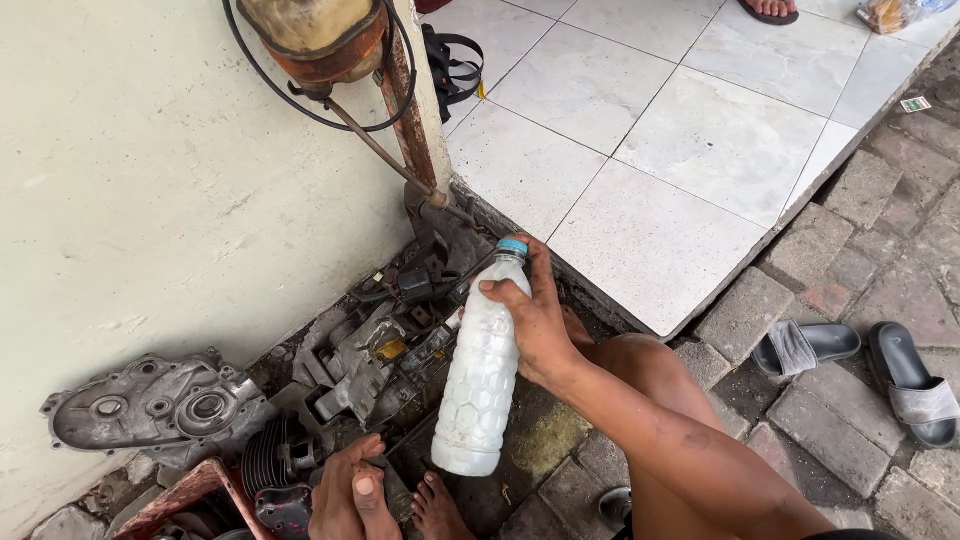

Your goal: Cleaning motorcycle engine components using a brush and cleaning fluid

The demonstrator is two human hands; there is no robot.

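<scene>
My right hand (pixel 540 320) is shut around the upper part of a clear plastic bottle (pixel 480 380) with a blue cap. The bottle is cloudy white inside and stands upright, its base close to the dirty ground. My left hand (pixel 348 495) lies at the bottom edge on a dark metal part (pixel 285 510), fingers together. I cannot tell whether it grips the part. Bare toes (pixel 438 505) show just right of that hand, below the bottle.
Oily engine parts (pixel 370 350), a grey engine cover (pixel 150 405) and a finned cylinder (pixel 265 455) lie along the cream wall (pixel 150 200). White tiles (pixel 650 150) form a raised step. Grey sandals (pixel 860 365) sit on brick paving. Another person's sandalled foot (pixel 770 8) is at the top.
</scene>
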